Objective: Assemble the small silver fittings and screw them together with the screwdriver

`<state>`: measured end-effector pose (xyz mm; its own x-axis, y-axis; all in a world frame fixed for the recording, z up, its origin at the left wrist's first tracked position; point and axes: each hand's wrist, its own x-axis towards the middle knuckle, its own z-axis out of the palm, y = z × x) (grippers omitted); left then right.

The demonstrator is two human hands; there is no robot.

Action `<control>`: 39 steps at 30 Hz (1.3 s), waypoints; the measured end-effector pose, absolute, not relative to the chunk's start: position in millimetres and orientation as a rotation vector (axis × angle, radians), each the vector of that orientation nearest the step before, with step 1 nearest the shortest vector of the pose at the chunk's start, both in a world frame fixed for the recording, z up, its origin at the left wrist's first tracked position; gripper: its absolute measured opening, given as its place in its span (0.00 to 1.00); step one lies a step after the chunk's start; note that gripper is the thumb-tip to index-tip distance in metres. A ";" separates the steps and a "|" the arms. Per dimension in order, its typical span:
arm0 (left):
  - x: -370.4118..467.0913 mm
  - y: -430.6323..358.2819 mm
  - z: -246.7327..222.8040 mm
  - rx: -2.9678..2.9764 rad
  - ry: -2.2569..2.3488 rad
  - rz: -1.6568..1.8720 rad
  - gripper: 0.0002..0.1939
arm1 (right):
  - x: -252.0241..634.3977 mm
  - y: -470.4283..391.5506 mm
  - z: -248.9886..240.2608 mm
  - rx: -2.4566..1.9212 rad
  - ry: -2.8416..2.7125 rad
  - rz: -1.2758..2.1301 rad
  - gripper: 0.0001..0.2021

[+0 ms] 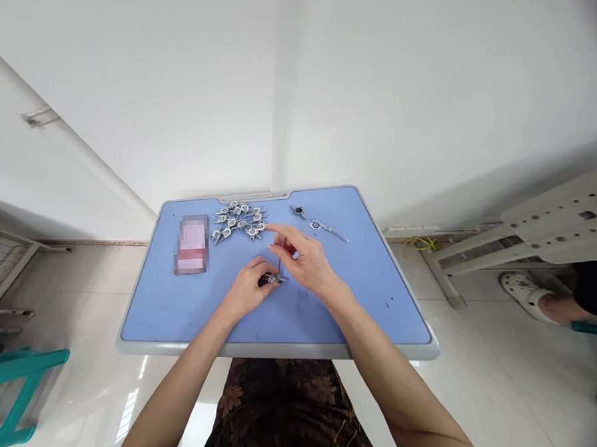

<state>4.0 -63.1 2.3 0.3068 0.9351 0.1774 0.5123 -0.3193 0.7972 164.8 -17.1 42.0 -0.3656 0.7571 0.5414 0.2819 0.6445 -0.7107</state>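
Observation:
On the blue tabletop [183,309], my left hand [249,287] pinches a small metal part [272,278] near the middle. My right hand [303,255] is just right of it and a little higher, its fingers closed on a thin upright tool [279,268] whose lower end meets the part. Several similar metal parts [232,222] lie in a group behind my hands. Farther right are a dark-centred metal part [298,211], another metal piece [315,225] and a slender metal tool [335,231].
A blurred-out pinkish rectangular object [192,246] lies at the table's left. Teal stools [23,364] stand at both sides. At right are a white metal frame [480,254] and another person's foot in a white clog [525,295]. A white wall [212,108] rises behind the table.

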 end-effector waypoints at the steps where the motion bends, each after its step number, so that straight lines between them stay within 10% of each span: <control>1: 3.4 -62.6 1.8 1.953 1.262 0.868 0.06 | 166.2 -17.6 43.7 -0.808 -1.955 0.639 0.17; 26: -0.3 -51.1 -2.7 2.164 1.315 0.858 0.06 | 171.9 -4.0 48.6 -0.722 -1.908 0.835 0.21; 39: 1.3 -50.5 -3.5 2.148 1.315 0.885 0.05 | 161.5 -5.0 48.1 -0.917 -1.930 0.559 0.07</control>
